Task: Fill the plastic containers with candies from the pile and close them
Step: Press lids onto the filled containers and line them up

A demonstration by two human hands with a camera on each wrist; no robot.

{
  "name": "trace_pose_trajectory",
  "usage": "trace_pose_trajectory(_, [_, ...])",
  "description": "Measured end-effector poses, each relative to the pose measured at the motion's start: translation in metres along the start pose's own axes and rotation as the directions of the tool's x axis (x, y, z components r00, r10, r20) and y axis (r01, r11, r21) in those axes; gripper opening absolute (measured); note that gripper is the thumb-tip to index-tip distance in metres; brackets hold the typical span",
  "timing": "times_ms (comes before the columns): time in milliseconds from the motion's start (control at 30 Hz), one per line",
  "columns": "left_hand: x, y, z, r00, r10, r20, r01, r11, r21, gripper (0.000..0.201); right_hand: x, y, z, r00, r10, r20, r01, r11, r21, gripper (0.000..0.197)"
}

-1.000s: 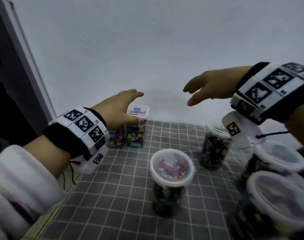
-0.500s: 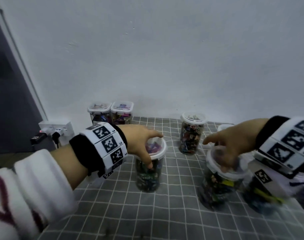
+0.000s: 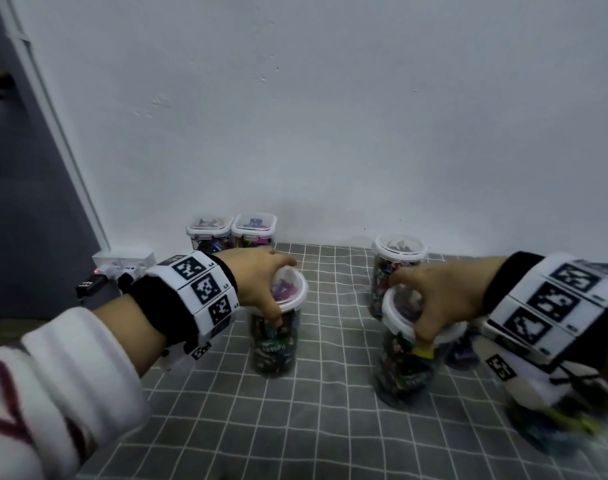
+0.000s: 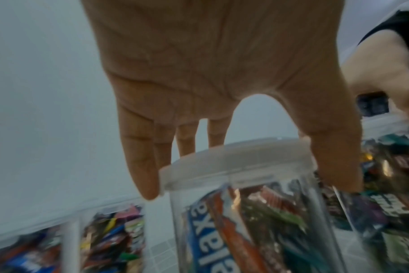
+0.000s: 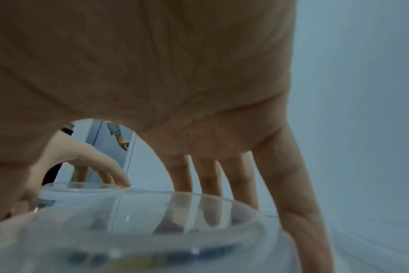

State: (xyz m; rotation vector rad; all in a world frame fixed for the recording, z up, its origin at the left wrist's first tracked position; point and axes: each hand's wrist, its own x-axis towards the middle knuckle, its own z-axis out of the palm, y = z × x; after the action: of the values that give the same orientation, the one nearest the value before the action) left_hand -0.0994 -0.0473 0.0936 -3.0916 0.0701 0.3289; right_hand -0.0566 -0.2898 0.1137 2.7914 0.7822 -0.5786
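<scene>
Two round clear containers full of wrapped candies stand on the grey checked cloth [image 3: 330,427], each with a white-rimmed lid. My left hand [image 3: 276,292] reaches from above and grips the lid [image 3: 295,296] of the left container [image 3: 274,344], thumb on the near side and fingers over the far rim. In the left wrist view the left hand [image 4: 245,171] spans that lid [image 4: 199,164]. My right hand [image 3: 413,310] grips the lid [image 3: 392,313] of the right container [image 3: 403,368] the same way. The right hand [image 5: 105,206] arches over this clear lid [image 5: 133,232] in the right wrist view.
Two square lidded containers [image 3: 209,233] [image 3: 254,230] stand against the white wall at the back. Another round lidded container [image 3: 397,258] stands behind my right hand. More blurred containers [image 3: 552,427] crowd the right front corner. A power strip [image 3: 122,261] lies off the cloth's left edge.
A second ago both hands hovered open in the air. They came down onto the two round containers, and now each grips a lid.
</scene>
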Motion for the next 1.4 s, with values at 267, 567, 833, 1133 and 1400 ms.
trace_pose_trajectory(267, [0.020, -0.049, -0.002, 0.979, -0.187, -0.081, 0.184, 0.982, -0.045, 0.085, 0.071, -0.030, -0.038, 0.973, -0.074, -0.220, 0.101, 0.989, 0.111, 0.082])
trace_pose_trajectory(567, [0.036, -0.074, 0.001, 0.977, -0.210, -0.021, 0.208, 0.976, -0.065, 0.094, 0.152, -0.059, -0.050, 0.931, 0.006, -0.365, 0.065, 0.981, 0.182, 0.065])
trace_pose_trajectory(833, [0.048, -0.076, -0.005, 0.985, -0.172, 0.033, 0.173, 0.984, -0.036, 0.087, 0.189, -0.069, -0.053, 0.959, 0.019, -0.282, 0.045, 0.974, 0.220, 0.079])
trace_pose_trajectory(1133, [0.049, -0.072, -0.007, 0.977, -0.207, 0.054, 0.205, 0.978, 0.037, 0.086, 0.207, -0.064, -0.048, 0.911, 0.126, -0.392, 0.018, 0.939, 0.343, 0.070])
trace_pose_trajectory(1400, [0.044, -0.070, -0.003, 0.977, -0.212, 0.018, 0.212, 0.977, 0.025, 0.082, 0.224, -0.083, -0.052, 0.871, 0.221, -0.439, 0.012, 0.884, 0.468, 0.061])
